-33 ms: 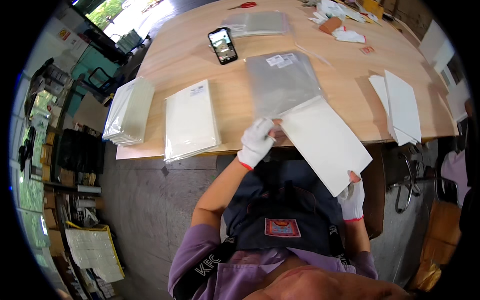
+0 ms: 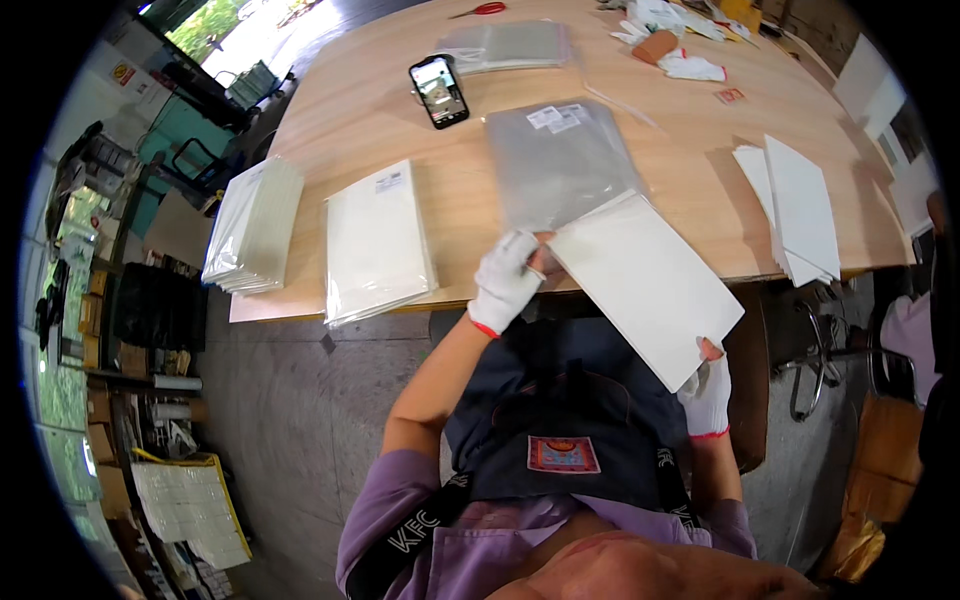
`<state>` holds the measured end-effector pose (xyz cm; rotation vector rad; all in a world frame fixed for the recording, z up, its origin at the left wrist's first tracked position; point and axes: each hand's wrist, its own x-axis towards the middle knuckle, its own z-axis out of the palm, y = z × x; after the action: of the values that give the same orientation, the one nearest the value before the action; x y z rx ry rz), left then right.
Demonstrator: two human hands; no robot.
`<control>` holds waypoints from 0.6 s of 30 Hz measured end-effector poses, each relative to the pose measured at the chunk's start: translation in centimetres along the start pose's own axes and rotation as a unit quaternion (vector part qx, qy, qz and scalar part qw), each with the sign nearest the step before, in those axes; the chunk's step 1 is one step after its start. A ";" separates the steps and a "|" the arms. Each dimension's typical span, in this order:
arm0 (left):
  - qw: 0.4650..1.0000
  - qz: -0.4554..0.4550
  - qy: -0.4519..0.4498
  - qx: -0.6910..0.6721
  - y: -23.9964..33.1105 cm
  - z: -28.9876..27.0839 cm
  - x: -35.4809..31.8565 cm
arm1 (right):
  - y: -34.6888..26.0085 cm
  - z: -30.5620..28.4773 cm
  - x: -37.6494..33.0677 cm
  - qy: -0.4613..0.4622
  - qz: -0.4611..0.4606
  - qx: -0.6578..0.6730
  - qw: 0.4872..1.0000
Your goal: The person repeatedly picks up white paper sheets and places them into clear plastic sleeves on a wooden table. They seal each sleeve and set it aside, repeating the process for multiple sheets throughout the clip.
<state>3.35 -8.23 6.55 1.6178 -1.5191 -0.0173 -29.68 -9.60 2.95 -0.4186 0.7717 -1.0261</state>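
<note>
Along the near edge of the surface (image 2: 370,130), left to right, lie a stack (image 2: 242,230), packs (image 2: 378,240), bags (image 2: 560,170) and boards (image 2: 798,205). A single board (image 2: 645,285) overlaps the bags' near edge. Behind the packs stands a phone (image 2: 438,92); behind the bags, a farther pile (image 2: 512,46), then scissors (image 2: 482,9).

The counter (image 2: 340,105) is of pale wood, smooth with a soft shine. The white card (image 2: 650,290) looks matt, like paper, whereas the clear bags (image 2: 560,180) farther away are of glossy plastic. The gloves (image 2: 505,282) are of slightly rough cloth.
</note>
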 end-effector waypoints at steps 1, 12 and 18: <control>0.999 -0.037 0.011 -0.032 0.3 -0.4 0.3 | -0.5 -0.2 0.4 -0.005 0.014 -0.010 1.000; 0.955 0.058 -0.186 0.225 -0.7 1.1 5.1 | -4.9 -0.9 -0.5 -0.003 -0.022 -0.132 0.991; 0.957 0.070 -0.161 0.233 0.7 3.4 7.7 | -8.8 1.8 -3.3 -0.018 0.008 -0.103 0.994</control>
<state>2.81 -16.26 9.01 1.9376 -1.9978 0.1752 -34.60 -10.88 11.05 -0.6054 0.8512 -0.9239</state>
